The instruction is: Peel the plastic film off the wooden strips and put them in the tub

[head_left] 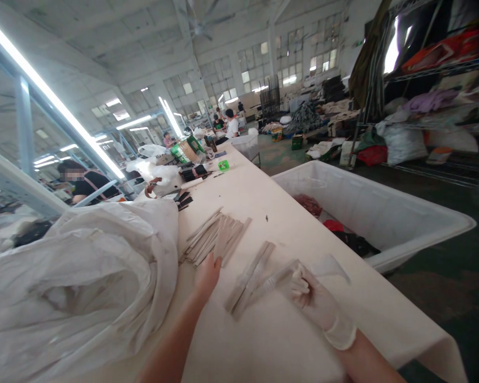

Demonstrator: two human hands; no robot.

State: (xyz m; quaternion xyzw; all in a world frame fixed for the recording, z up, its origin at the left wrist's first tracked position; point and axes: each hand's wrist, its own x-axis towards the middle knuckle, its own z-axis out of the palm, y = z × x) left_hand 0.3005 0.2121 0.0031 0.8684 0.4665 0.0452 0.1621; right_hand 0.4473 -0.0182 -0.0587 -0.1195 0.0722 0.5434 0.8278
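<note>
A pile of flat grey-beige strips (199,242) lies on the pale-covered table. My left hand (208,274), bare, is at the near edge of the pile, its fingers closed on one strip (222,236) that points away from me. To the right, my right hand (309,292) wears a thin whitish glove and is curled closed. A blurred, pale strip (277,275) runs leftward from its fingers. Between the hands lies a smaller group of strips (249,279), which the blurred strip's far end meets. A pale, see-through piece (331,267) lies just beyond the gloved hand.
A large white sack (143,266) bulges along the table's left side. Past the right edge stands a white tub (403,213) with red and dark cloth inside. Farther up the table (287,223) are a small green tray (223,165), bags and boxes. A co-worker (90,181) is at left.
</note>
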